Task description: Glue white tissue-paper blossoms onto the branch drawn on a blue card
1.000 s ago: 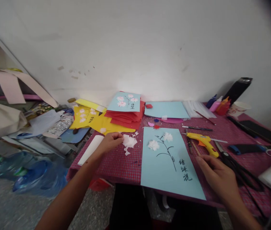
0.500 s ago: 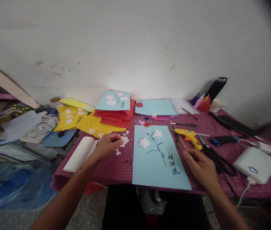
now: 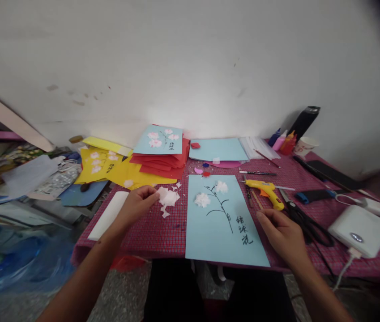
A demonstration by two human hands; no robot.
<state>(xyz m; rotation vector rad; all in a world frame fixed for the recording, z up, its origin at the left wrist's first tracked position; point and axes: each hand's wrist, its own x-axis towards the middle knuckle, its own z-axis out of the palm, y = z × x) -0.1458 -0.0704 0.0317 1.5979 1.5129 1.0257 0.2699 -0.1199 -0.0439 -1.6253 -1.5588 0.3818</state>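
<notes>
Over the cloth, my left hand (image 3: 140, 201) is pinched at the left edge of a small heap of white paper pieces (image 3: 168, 197); its fingertips hold the edge of one. A light blue sheet (image 3: 210, 237) lies between my hands, bearing a drawn dark stem (image 3: 225, 208), two fluffy white paper flowers (image 3: 202, 200) and handwritten characters (image 3: 242, 230). Beside its right edge, my right hand (image 3: 282, 232) is closed, thumb and finger together on the near end of a thin wooden stick (image 3: 257, 199).
A yellow glue gun (image 3: 266, 192) and black scissors (image 3: 305, 221) lie right, near a white box with a cable (image 3: 359, 230). Behind are red paper (image 3: 163, 167) topped by a finished card (image 3: 159, 139), and paint bottles (image 3: 287, 143). A white paper roll (image 3: 107, 218) lies left.
My left hand has drawn back to the left, uncovering more of the white paper heap and covering part of the roll. My right hand stays in place.
</notes>
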